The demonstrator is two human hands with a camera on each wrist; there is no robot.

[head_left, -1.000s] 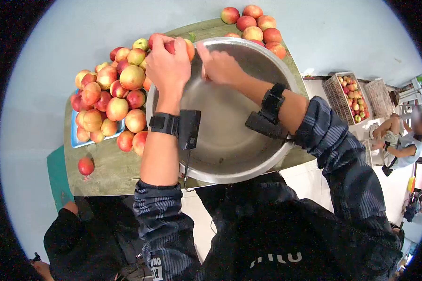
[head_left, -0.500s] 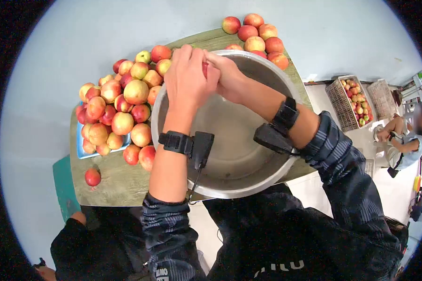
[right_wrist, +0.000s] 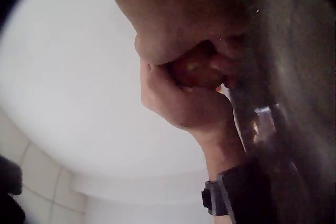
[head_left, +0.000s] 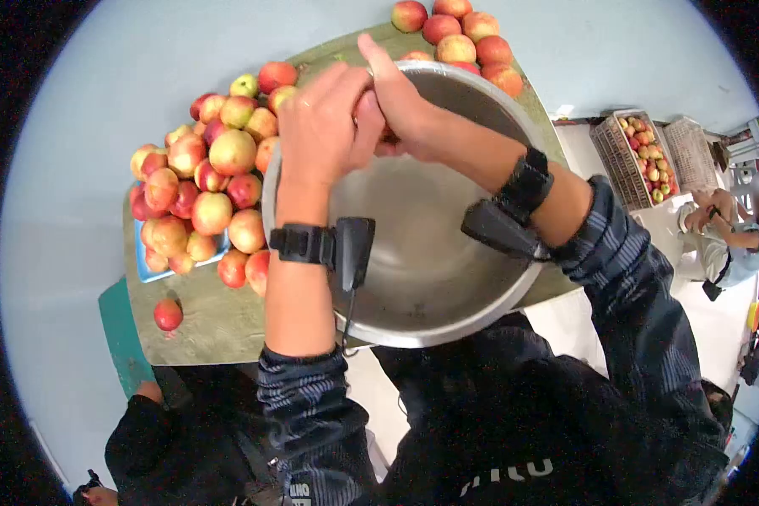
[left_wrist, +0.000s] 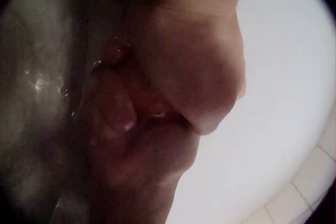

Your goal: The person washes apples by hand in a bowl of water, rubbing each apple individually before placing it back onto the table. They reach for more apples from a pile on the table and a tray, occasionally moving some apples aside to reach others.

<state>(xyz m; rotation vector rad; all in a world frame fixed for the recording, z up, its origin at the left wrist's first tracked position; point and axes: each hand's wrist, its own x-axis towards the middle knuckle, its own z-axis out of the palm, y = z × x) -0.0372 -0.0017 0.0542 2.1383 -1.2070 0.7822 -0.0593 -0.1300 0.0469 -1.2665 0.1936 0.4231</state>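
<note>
Both hands are cupped together round a red nectarine (right_wrist: 194, 69) over the far left part of a large metal basin (head_left: 396, 339). My left hand (head_left: 325, 122) grips it from the left, its back turned up. From the other side my right hand (head_left: 409, 114) holds it, thumb pointing up and away. Most of the fruit is hidden by the palms; in the right wrist view its red skin shows between the fingers. In the left wrist view the hands are dark and pressed close, beside the basin's wet metal wall (left_wrist: 37, 77).
Left of the basin, many nectarines (head_left: 232, 152) are heaped on a blue tray (head_left: 153, 271). Several more (head_left: 455, 46) sit at the table's far right corner. A single nectarine (head_left: 168, 314) lies near the front left. Crates (head_left: 620, 160) and a seated person (head_left: 734, 232) are off to the right.
My left hand has come from the edge of the fruit heap to over the basin with a nectarine. My right hand, apart from it a second ago, has closed round the same fruit.
</note>
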